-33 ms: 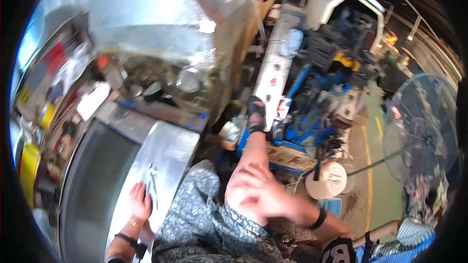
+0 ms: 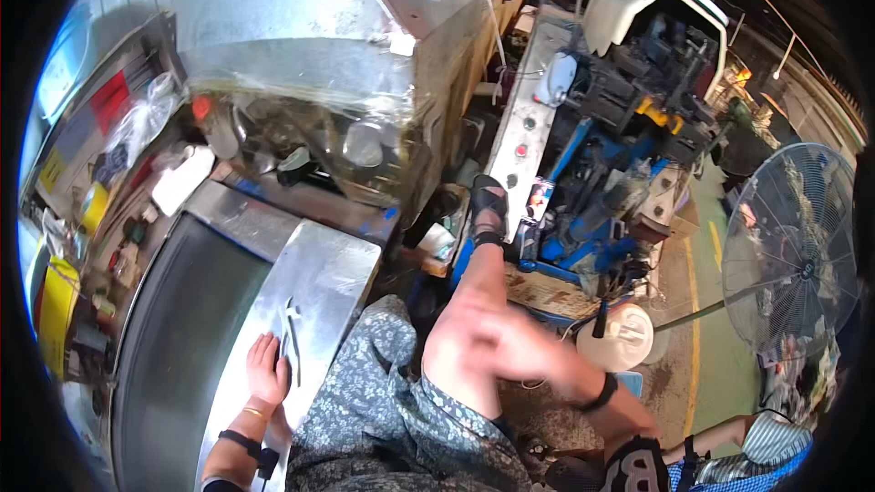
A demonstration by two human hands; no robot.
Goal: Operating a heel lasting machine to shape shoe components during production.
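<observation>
- Far out to the left of my left hand, a cluttered shelf holds a yellow container and a white box; what is inside either I cannot see.
- My left hand lies flat and open, palm down, on the shiny metal cover of the machine, holding nothing.
- Just beside my fingertips, to the right, a thin metal tool rests on that same cover, touching or nearly touching my hand; the view is too small to be sure.
- Beyond my left hand, a clear guard encloses the machine's working parts, with greyish metal pieces inside it.
- Between my hands sits my lap in floral-patterned fabric, and my bare leg runs forward to a black sandal propped against a blue machine.
- My right hand is over my knee, blurred; it looks loosely open, though I cannot tell for certain.
- Just right of that hand stands a white bucket with a dark handle sticking up from it.
- Well to the right stands a large floor fan.
</observation>
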